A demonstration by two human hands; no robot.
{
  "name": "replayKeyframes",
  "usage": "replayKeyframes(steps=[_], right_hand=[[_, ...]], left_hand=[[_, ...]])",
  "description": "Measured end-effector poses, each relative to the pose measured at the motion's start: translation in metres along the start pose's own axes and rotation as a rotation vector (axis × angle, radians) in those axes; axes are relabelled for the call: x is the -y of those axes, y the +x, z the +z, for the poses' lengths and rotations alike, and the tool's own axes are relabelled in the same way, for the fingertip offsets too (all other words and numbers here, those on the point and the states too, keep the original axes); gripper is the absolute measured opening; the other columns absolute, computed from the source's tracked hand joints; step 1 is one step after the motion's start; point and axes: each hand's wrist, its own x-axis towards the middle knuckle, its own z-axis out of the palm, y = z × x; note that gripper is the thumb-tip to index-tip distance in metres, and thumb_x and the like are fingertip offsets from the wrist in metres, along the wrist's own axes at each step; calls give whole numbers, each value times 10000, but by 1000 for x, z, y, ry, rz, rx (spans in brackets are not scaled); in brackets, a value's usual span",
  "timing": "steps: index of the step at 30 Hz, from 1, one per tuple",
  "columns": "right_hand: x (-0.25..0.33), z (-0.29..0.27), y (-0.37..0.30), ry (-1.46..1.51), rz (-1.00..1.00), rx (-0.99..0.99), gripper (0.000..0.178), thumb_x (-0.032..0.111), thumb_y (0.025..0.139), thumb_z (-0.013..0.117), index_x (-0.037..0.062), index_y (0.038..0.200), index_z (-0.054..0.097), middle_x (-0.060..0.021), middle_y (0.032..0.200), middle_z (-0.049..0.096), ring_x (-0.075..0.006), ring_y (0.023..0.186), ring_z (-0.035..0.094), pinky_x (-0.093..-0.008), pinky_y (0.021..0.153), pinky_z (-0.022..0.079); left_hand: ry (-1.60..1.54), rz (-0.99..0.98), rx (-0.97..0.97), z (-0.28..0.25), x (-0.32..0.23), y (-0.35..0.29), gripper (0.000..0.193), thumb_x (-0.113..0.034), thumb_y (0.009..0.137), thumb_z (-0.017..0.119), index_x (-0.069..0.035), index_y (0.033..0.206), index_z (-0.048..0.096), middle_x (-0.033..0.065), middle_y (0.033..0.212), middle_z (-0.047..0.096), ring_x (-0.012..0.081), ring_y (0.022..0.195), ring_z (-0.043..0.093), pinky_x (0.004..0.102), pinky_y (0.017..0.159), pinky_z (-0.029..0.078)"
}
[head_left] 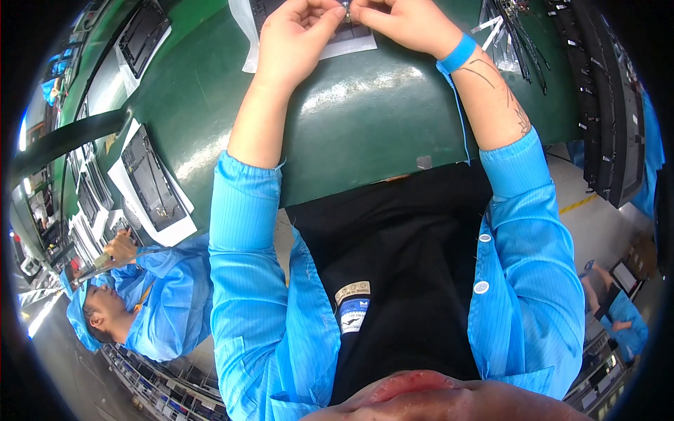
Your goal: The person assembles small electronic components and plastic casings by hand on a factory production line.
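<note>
At the far edge of the view, my left hand (295,38) and my right hand (407,24) meet with fingertips pinched together. Between them is something small, mostly covered by the fingers, and I cannot make out what it is. Beneath both hands lies a dark flat panel (357,32) on a white sheet (344,49), partly cut off by the picture's top. A blue wrist strap (458,53) with a thin cord circles my right wrist. Several thin black cables (518,43) lie to the right of my right hand.
The green bench (365,119) carries another dark panel (151,179) on white sheeting at the left, and one more (143,36) farther back. A black rack of parts (607,105) stands along the right side. A co-worker in blue (161,302) handles items at the left.
</note>
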Motion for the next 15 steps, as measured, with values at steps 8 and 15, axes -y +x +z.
replayKeyframes(steps=[8, 15], right_hand=[[3, -1, -1, 8, 46, 16, 124, 128, 944, 695, 12, 928, 733, -67, 816, 736, -119, 741, 644, -288, 713, 530], [6, 0, 0, -45, 28, 7, 132, 138, 936, 701, 11, 920, 733, -80, 801, 731, -128, 730, 651, -295, 691, 529]], left_hand=[[27, 20, 1, 0, 0, -2, 54, -37, 969, 696, -17, 1015, 675, 35, 906, 728, 80, 798, 658, 213, 720, 525], [102, -3, -18, -1, -6, -3, 55, -38, 960, 707, -13, 1004, 684, 44, 900, 734, 87, 798, 668, 221, 735, 539]])
